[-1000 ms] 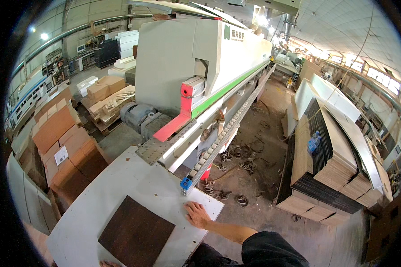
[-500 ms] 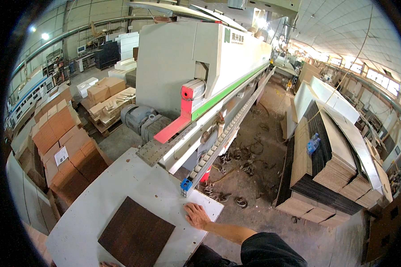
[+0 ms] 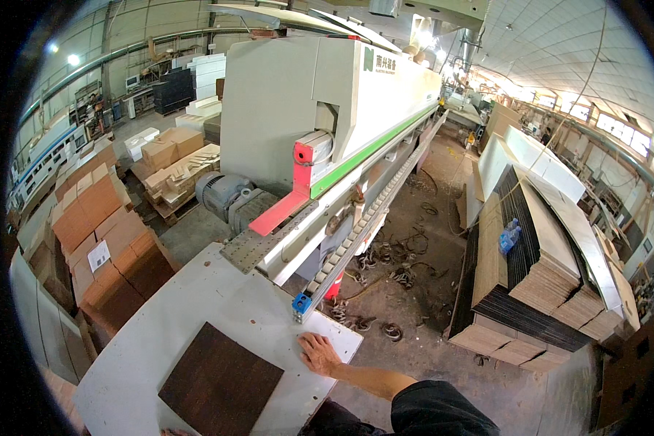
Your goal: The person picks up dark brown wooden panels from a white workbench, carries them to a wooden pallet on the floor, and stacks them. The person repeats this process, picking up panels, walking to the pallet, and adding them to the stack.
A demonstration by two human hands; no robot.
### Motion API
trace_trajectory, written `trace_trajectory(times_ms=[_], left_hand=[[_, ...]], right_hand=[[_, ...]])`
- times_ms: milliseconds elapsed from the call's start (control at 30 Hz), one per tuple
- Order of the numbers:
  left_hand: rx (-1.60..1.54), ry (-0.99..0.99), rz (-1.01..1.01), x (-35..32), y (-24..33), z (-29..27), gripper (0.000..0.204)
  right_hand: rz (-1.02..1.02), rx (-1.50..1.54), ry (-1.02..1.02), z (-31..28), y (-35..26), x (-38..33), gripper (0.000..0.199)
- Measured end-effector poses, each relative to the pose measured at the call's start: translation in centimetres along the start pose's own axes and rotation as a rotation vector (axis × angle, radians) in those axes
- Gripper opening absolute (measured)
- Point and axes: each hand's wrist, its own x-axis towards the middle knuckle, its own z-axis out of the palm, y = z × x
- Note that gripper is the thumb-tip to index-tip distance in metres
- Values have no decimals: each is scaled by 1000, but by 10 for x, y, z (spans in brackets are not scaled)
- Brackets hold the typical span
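Note:
My right hand [image 3: 320, 354] lies on the white tabletop [image 3: 232, 291], its fingers stretched out and holding nothing. It rests near the right edge, close to the blue end piece [image 3: 302, 302] of a long roller rail. A dark brown wood-grain panel [image 3: 221, 379] lies flat on the tabletop, to the left of my right hand and apart from it. Only a sliver of my left hand [image 3: 174, 432] shows at the lower edge of the picture, beside the panel's near corner. Whether it touches the panel is hidden.
A long cream machine [image 3: 269, 109] with a green stripe and red end bracket [image 3: 283, 211] extends away from the table. Stacked boards [image 3: 538, 291] with a blue plastic bottle [image 3: 510, 236] stand right; brown cartons [image 3: 116, 247] stand left. Curled scraps [image 3: 392, 332] litter the floor.

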Motion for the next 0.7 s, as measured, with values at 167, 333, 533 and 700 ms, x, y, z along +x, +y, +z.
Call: trace_trajectory(times_ms=[167,333,533,700], left_hand=[[26,43,30,-1,-3,4,41],[-25,40,-2,-2,-5,9,40],[-4,88,1,-3,-9,14,41],[-103,-10,-91,-2,-10,12,45]], right_hand=[[6,1,-12,0,0,0,49],[13,4,-19,-1,-2,0,50],[12,4,-26,0,-1,0,51],[29,-52,-47,4,1,-1,51]])
